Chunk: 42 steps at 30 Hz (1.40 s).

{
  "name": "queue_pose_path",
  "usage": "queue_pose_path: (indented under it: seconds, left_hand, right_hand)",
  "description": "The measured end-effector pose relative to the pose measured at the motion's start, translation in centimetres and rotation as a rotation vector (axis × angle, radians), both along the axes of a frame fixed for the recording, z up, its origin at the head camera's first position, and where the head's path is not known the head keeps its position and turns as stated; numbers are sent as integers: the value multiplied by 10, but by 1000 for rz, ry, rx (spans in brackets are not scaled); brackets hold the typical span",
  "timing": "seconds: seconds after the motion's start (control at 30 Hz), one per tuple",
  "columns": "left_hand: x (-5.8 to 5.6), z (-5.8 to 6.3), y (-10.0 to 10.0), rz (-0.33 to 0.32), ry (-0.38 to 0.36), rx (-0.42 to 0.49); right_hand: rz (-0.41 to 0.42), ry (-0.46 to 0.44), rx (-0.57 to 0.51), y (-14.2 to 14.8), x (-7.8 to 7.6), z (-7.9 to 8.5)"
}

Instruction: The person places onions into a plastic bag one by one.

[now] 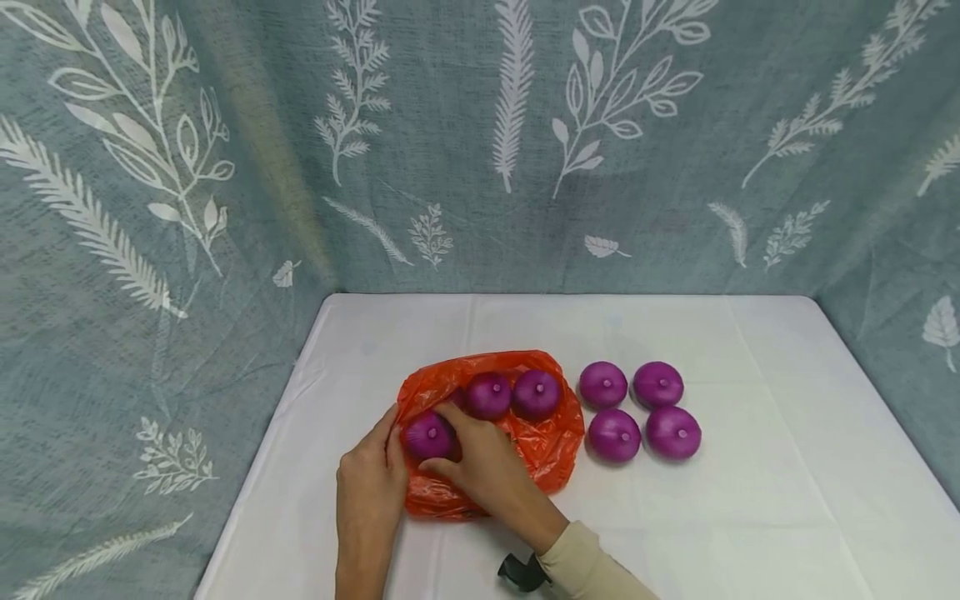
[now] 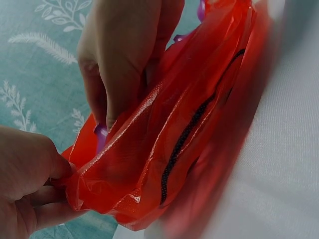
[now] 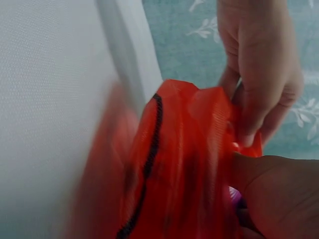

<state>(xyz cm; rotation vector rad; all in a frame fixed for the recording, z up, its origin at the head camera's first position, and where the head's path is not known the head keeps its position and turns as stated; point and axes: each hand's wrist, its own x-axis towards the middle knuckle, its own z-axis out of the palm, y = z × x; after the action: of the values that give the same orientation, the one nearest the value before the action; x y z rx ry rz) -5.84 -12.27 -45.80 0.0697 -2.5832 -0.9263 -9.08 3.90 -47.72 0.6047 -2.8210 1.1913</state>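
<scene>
A red plastic bag (image 1: 551, 462) lies with its mouth spread, several purple onions inside. At its left side my left hand (image 1: 372, 475) pinches the rim between thumb and fingers, plainer in the left wrist view, where the bag (image 2: 164, 149) shows a dark printed line. My right hand (image 1: 491, 467) reaches into the bag, thumb and fingers around an onion (image 1: 430, 436) at the left. Behind it sit two more onions, one (image 1: 488, 396) beside another (image 1: 536, 394); a further one is mostly hidden. In the right wrist view the bag covers most of the right fingers.
Outside the bag, to its right, several purple onions stand in a two-by-two group, one of them the front right onion (image 1: 673, 433). A white cloth covers the table (image 1: 750, 517). Leaf-patterned grey-green curtains (image 1: 450, 208) hang behind and at the sides.
</scene>
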Motion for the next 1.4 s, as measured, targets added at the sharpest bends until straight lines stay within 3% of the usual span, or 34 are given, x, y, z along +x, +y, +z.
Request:
queue_pose_path:
  seconds: [0.9, 1.4]
  left_hand:
    - [1, -2, 0, 9, 16, 10]
    - [2, 1, 2, 12, 13, 19]
  right_hand:
    - [47, 114, 60, -11, -6, -15]
    - [17, 83, 73, -2, -1, -2]
